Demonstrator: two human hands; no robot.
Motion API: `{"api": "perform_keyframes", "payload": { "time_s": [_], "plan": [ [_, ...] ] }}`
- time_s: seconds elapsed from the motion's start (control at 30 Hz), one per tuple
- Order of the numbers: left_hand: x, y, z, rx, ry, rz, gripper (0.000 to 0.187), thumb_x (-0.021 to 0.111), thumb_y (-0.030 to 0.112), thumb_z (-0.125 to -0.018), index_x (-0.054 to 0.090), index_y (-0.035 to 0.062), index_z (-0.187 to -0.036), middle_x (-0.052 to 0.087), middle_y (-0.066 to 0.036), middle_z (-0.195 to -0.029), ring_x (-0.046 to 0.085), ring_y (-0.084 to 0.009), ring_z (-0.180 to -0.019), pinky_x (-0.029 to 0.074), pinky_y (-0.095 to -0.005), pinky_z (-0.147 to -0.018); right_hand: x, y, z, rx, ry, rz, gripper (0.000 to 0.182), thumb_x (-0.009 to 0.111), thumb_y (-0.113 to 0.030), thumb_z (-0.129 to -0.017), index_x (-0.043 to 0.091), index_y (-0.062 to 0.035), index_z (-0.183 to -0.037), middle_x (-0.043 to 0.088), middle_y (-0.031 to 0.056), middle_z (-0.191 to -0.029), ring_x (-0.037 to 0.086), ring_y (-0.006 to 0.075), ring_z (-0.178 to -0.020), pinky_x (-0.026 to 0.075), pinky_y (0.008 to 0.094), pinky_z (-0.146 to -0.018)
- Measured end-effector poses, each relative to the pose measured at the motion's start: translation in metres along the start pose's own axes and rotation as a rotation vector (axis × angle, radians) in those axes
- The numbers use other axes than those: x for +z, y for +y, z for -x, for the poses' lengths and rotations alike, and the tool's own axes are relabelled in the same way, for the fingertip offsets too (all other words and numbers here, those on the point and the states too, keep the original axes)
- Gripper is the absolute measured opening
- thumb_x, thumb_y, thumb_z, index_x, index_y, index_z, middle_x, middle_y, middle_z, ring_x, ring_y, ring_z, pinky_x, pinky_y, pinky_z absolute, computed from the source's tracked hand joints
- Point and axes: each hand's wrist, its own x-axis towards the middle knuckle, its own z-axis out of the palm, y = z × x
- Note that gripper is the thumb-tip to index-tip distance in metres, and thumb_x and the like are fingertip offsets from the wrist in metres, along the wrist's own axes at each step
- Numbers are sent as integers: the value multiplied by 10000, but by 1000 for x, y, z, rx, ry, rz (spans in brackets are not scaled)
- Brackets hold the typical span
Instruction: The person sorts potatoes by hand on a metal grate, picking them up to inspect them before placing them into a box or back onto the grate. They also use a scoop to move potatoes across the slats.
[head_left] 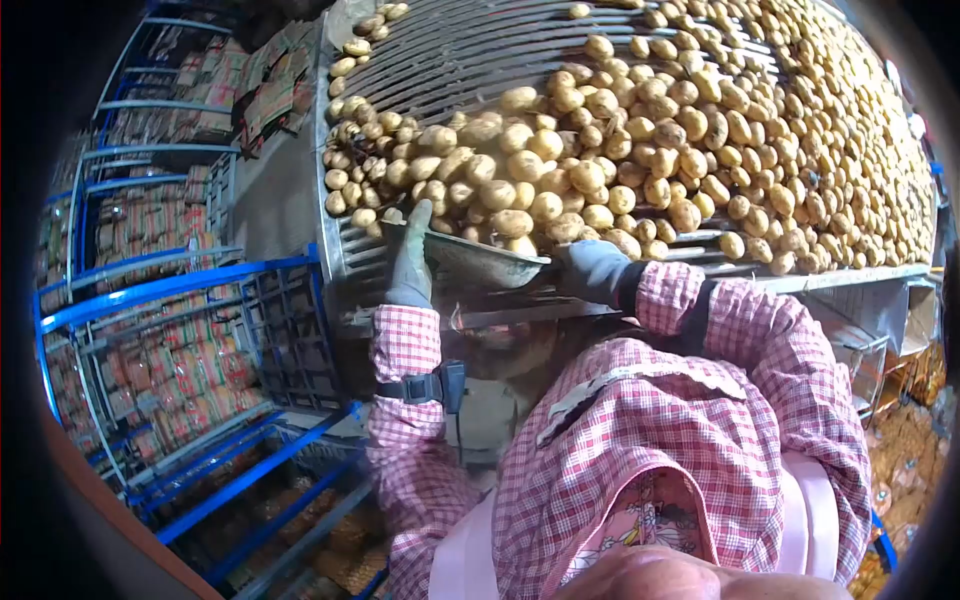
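Note:
A shallow grey-green scoop [485,261] is held level at the near edge of a slatted metal table [465,60]. My left hand [411,262], in a dark glove, is closed on the scoop's left end with the thumb over its rim. At its other end is my right hand [594,271], also gloved and closed on the rim, its fingers partly hidden. Many potatoes [512,222] lie heaped directly beyond the scoop and against its far side. What the scoop holds inside is hard to make out.
More potatoes [800,150] cover the table's right side, and a few lie along its left edge. Blue metal racks [180,290] with stacked patterned sacks [165,385] stand at the left. A metal frame [860,355] sits below the table at right.

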Motion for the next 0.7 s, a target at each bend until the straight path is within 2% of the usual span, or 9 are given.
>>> {"api": "perform_keyframes", "payload": {
  "time_s": [0.1, 0.17, 0.23, 0.33, 0.37, 0.43, 0.5, 0.57, 0.7],
  "plan": [
    [62, 44, 32, -191, 6, 75, 329, 735, 264, -866, 660, 102, -1142, 676, -25, -1054, 636, -183, -1020, 500, -355, -948, -16, 11, -1, 45, -123, -37, 243, 647, -347, -905, 785, -191, -1029, 744, 133, -939, 699, 315, -827, 551, 422, -779],
    [90, 35, 22, -115, 74, 92, 191, 703, 182, -821, 656, 130, -999, 649, -10, -981, 619, -180, -944, 503, -347, -884, 1, 48, -8, 5, -118, -171, 261, 678, -305, -854, 758, -84, -966, 729, 182, -911, 694, 345, -827, 545, 432, -771],
    [108, 19, 7, 36, 135, 77, 130, 683, 185, -827, 640, 142, -942, 631, 6, -939, 611, -176, -903, 502, -339, -850, -6, 59, 7, 15, -14, -258, 252, 654, -271, -862, 755, -69, -974, 729, 187, -906, 698, 363, -861, 545, 428, -794],
    [146, 7, 4, -45, -15, 117, 538, 644, 233, -836, 567, 142, -1360, 566, -65, -1273, 522, -232, -1205, 437, -414, -1051, -15, 86, 15, 36, 29, -365, 270, 614, -265, -878, 758, -70, -998, 737, 195, -925, 707, 372, -897, 548, 424, -823],
    [171, 3, 2, -17, 69, 31, 585, 628, 231, -848, 532, 126, -1416, 564, -79, -1295, 521, -240, -1211, 432, -406, -1059, -22, 94, 22, 91, 37, -432, 283, 606, -270, -881, 758, -68, -1009, 739, 195, -931, 711, 366, -901, 550, 423, -827],
    [213, -1, -13, -187, -89, 113, 575, 622, 287, -856, 552, 81, -1388, 560, -89, -1343, 530, -284, -1211, 442, -439, -1057, -48, 106, 46, 203, 58, -563, 307, 591, -281, -888, 759, -65, -1029, 744, 196, -941, 719, 355, -909, 553, 420, -833],
    [260, -11, -24, -100, -135, 109, 622, 652, 219, -828, 513, 94, -1422, 560, -88, -1325, 565, -253, -1159, 471, -378, -1011, -77, 130, 62, 260, 130, -486, 317, 621, -275, -858, 759, -40, -1020, 748, 185, -923, 732, 302, -902, 559, 420, -836],
    [306, -14, -32, -179, -175, 53, 607, 655, 222, -819, 529, 123, -1405, 572, -74, -1288, 604, -235, -1051, 512, -366, -937, -96, 161, 68, 328, 61, -641, 318, 628, -271, -843, 756, -30, -1007, 746, 201, -945, 727, 337, -930, 554, 434, -861],
    [389, -49, -86, -154, -208, 17, 540, 678, 284, -788, 578, 135, -1297, 593, -48, -1165, 605, -228, -1011, 520, -389, -895, -144, 196, 88, 345, 359, -420, 332, 614, -262, -827, 747, -1, -984, 729, 244, -962, 708, 387, -970, 540, 454, -893]
  ]
}}
